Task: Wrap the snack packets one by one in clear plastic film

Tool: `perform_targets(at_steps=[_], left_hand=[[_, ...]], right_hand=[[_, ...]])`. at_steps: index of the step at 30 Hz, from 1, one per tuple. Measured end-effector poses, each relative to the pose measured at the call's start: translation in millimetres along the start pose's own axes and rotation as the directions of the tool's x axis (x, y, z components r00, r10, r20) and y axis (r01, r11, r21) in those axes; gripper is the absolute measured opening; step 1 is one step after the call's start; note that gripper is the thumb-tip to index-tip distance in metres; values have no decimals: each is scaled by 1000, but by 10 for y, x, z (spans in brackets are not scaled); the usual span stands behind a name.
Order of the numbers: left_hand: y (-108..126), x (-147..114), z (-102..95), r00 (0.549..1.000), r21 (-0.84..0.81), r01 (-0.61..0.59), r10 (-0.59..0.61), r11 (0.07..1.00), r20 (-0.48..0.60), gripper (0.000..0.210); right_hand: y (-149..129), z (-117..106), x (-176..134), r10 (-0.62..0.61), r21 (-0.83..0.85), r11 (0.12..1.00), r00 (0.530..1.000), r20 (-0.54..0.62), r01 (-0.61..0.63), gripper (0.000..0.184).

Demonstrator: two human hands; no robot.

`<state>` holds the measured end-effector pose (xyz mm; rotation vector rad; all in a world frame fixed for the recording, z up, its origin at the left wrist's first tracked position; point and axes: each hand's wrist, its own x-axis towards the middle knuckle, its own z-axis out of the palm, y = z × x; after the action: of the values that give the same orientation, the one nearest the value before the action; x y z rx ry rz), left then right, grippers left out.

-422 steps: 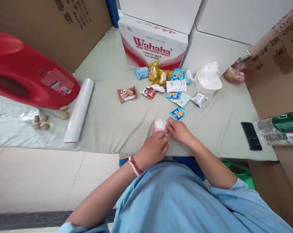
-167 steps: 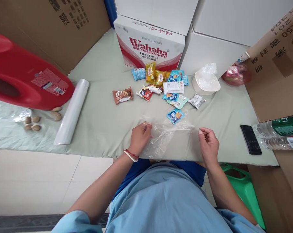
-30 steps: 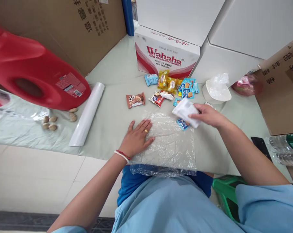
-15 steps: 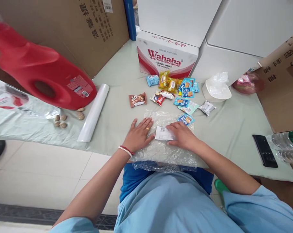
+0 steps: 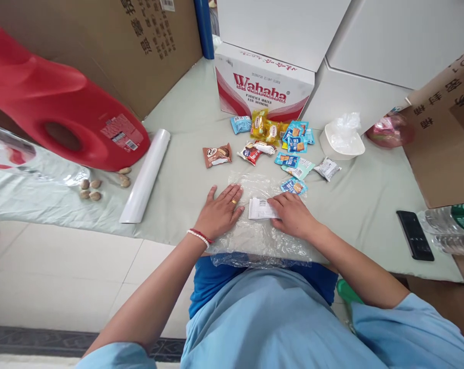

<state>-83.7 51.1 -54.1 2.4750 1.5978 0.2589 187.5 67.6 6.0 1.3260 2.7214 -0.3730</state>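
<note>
Open cloth [image 5: 186, 174] between white roll [image 5: 145, 177] and brown packet [image 5: 217, 155], snack packets [image 5: 272, 132] blocking ahead of both hands [image 5: 218, 212] [image 5: 294, 215]

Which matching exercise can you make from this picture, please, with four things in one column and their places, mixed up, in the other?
Column one
1. White printed packet
2. Black phone
3. White roll
4. Left hand

Column two
A. Beside the clear bottles
B. Palm down at the clear plastic's left edge
C. Touched by the right hand
D. Beside the red jug

Right pairs: 1-C, 2-A, 3-D, 4-B

Red jug [image 5: 82, 107], Wahaha carton [image 5: 263, 84], black phone [image 5: 415, 234], clear bottles [image 5: 443, 223]
</note>
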Motion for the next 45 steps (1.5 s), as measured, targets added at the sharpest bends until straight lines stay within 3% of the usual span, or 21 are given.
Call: perform_targets(at_steps=[9, 13, 18, 34, 45], left_hand=[[2, 2, 6, 1000, -5, 2, -2, 1000, 0, 62], [8, -1, 0, 1000, -5, 1, -1, 1000, 1, 62], [6, -6, 9, 1000, -1, 2, -2, 1000, -13, 62], [15, -11, -6, 1000, 8, 2, -2, 1000, -13, 63], [-16, -21, -19, 1000, 9, 9, -9, 1000, -12, 63]], right_hand=[[315, -37, -155, 86, 88, 993, 995, -53, -81, 55], [173, -79, -111, 39, 171, 985, 991, -127, -17, 57], [-39, 7, 36, 5, 145, 989, 1000, -21, -2, 55], [-46, 200, 63, -9, 176, 984, 999, -42, 17, 57], [-45, 173, -15, 48, 195, 980, 999, -21, -43, 58]])
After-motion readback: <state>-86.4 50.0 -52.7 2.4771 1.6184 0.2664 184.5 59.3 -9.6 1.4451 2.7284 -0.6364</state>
